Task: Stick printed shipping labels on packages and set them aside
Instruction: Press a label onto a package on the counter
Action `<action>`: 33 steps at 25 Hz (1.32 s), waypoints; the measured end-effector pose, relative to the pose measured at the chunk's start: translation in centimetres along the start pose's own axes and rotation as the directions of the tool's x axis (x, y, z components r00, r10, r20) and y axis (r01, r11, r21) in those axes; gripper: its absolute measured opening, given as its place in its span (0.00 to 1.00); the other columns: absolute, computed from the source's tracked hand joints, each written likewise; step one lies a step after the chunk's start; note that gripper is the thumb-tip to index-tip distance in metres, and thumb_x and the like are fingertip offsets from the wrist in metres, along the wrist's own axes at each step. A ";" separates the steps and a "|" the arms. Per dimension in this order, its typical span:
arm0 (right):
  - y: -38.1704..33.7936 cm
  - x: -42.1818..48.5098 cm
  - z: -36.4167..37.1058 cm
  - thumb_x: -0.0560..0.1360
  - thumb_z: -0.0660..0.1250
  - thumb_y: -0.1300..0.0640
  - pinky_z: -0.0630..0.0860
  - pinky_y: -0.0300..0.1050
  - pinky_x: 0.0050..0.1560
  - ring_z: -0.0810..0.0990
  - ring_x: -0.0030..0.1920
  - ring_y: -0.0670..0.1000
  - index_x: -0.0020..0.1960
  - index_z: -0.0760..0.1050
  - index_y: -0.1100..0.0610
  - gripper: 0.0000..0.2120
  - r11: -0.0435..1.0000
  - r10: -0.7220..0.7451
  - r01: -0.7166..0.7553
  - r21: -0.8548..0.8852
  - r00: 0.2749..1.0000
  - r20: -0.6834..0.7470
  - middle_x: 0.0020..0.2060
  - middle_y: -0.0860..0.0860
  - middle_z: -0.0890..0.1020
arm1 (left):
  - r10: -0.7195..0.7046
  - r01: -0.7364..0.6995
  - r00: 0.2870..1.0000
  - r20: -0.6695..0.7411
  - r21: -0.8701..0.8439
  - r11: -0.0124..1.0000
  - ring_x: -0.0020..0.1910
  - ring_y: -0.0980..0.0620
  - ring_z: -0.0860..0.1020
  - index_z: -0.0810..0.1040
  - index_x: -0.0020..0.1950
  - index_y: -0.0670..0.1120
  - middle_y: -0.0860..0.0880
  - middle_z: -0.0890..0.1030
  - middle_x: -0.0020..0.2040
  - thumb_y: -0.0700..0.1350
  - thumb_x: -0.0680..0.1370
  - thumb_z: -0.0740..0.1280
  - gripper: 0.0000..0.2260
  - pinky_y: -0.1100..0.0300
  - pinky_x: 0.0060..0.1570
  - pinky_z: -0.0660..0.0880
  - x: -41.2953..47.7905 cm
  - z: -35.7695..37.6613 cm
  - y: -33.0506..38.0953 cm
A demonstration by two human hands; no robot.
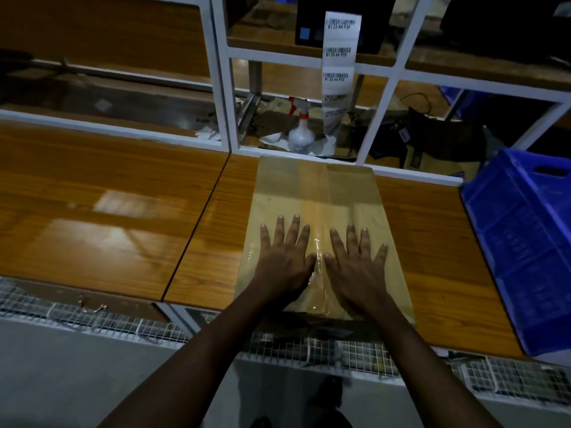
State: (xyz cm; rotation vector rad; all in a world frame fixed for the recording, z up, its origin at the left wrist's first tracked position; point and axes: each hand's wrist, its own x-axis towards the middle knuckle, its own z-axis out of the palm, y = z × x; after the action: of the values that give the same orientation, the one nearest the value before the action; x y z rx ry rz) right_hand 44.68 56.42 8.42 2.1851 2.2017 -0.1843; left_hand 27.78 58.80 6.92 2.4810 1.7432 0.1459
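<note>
Package [318, 199]: flat brown paper mailer, a glossy clear tape strip down its middle. It lies on the wooden table [123, 196], right of the seam between the two tabletops. Long axis runs near to far; the near end sits at the table's near edge, the far end just short of the white shelf frame [221, 88]. No label shows on its upper face.

Blue plastic crate [525, 242]: far right of the table, well apart from the package, handle slot on its far wall. From this angle I cannot tell what is in it.

Label printer [309, 26]: dark box on the shelf beyond the frame. A strip of printed barcode labels [338, 57] hangs down from it, lower end near the spray bottle [301, 131] that stands on the lower level behind the frame.

Left hand [282, 264] and right hand [355, 267]: both palm-down on the near half of the package, one each side of the tape strip, thumbs almost meeting over it. Fingers [296, 230] straight and spread wide, pressing flat, holding nothing.

Key relation: the label strip lies straight beyond the package's far end, a little to the right, well apart from both hands. The right hand looks slightly nearer. Judgement: package is being smoothed flat; the labelling step is not yet done, and the next move calls for a far reach over the package to the strip.
</note>
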 end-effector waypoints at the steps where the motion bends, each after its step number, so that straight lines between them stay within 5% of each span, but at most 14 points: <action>1: 0.3 0.9 -0.1 0.81 0.38 0.37 0.33 0.68 0.71 0.34 0.77 0.59 0.79 0.37 0.46 0.29 1.000 0.007 -0.008 0.022 1.000 0.004 0.78 0.53 0.36 | -0.009 0.009 1.000 0.003 -0.001 1.000 0.78 0.40 0.40 0.45 0.80 0.48 0.45 0.43 0.80 0.63 0.79 0.37 0.32 0.35 0.72 0.39 0.4 -0.1 -0.1; 8: 2.5 12.7 -2.1 0.80 0.42 0.35 0.37 0.69 0.72 0.37 0.78 0.59 0.79 0.39 0.46 0.32 0.996 0.059 -0.063 0.068 0.997 0.058 0.79 0.53 0.39 | -0.092 0.090 0.993 0.070 0.035 0.995 0.78 0.39 0.44 0.46 0.80 0.48 0.45 0.46 0.80 0.59 0.82 0.45 0.29 0.35 0.73 0.43 10.6 -2.3 -3.6; 16: 1.9 14.3 -0.8 0.81 0.42 0.38 0.35 0.72 0.70 0.38 0.77 0.62 0.79 0.42 0.48 0.31 0.996 0.086 -0.087 -0.024 0.996 -0.031 0.79 0.55 0.42 | -0.118 0.116 0.993 0.008 0.135 0.984 0.78 0.38 0.42 0.45 0.80 0.49 0.44 0.44 0.80 0.58 0.82 0.42 0.28 0.32 0.71 0.41 12.0 -1.0 -3.5; 19: 2.1 14.1 -0.5 0.79 0.49 0.37 0.45 0.70 0.71 0.50 0.76 0.68 0.79 0.47 0.50 0.33 0.978 0.209 -0.201 0.065 0.964 -0.162 0.78 0.62 0.50 | -0.335 0.334 0.942 -0.021 -0.044 0.942 0.77 0.34 0.44 0.48 0.79 0.53 0.41 0.43 0.80 0.65 0.79 0.49 0.32 0.29 0.68 0.46 11.9 -1.4 -3.6; 23: 2.7 13.1 -1.3 0.74 0.58 0.34 0.64 0.62 0.64 0.67 0.66 0.67 0.78 0.49 0.52 0.40 0.831 0.495 -0.428 0.356 0.861 -0.121 0.70 0.65 0.64 | -0.602 0.591 0.796 0.067 -0.306 0.747 0.71 0.33 0.62 0.49 0.79 0.49 0.35 0.56 0.76 0.70 0.72 0.60 0.43 0.40 0.64 0.65 11.1 -3.1 -4.0; 25: 3.6 12.4 -1.6 0.73 0.62 0.35 0.66 0.60 0.62 0.69 0.65 0.65 0.77 0.51 0.51 0.40 0.776 0.519 -0.434 0.458 0.852 -0.072 0.69 0.62 0.67 | -0.603 0.583 0.795 0.070 -0.362 0.727 0.67 0.36 0.68 0.50 0.79 0.50 0.37 0.64 0.71 0.68 0.73 0.62 0.42 0.45 0.60 0.69 10.2 -3.6 -4.5; 29: 3.9 9.6 -2.4 0.68 0.65 0.35 0.68 0.61 0.63 0.69 0.66 0.60 0.74 0.56 0.43 0.39 0.600 0.554 -0.369 0.710 0.832 -0.035 0.68 0.53 0.69 | -0.574 0.515 0.818 0.038 -0.493 0.701 0.67 0.37 0.68 0.49 0.79 0.53 0.39 0.66 0.71 0.63 0.72 0.65 0.41 0.44 0.60 0.69 7.1 -4.5 -4.1; 33: 4.0 6.6 -7.1 0.70 0.65 0.35 0.69 0.59 0.62 0.69 0.67 0.59 0.76 0.54 0.42 0.39 0.507 0.573 -0.172 0.844 0.800 -0.181 0.70 0.51 0.67 | -0.524 0.286 0.818 -0.238 -0.622 0.729 0.60 0.40 0.70 0.43 0.80 0.55 0.40 0.65 0.66 0.58 0.77 0.63 0.38 0.51 0.54 0.70 5.1 -9.4 -3.0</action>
State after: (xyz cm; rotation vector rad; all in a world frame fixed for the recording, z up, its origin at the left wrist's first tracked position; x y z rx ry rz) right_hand 49.06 63.81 14.54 3.4816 1.8838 -0.9144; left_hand 25.41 64.89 15.88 1.6588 1.9736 1.0320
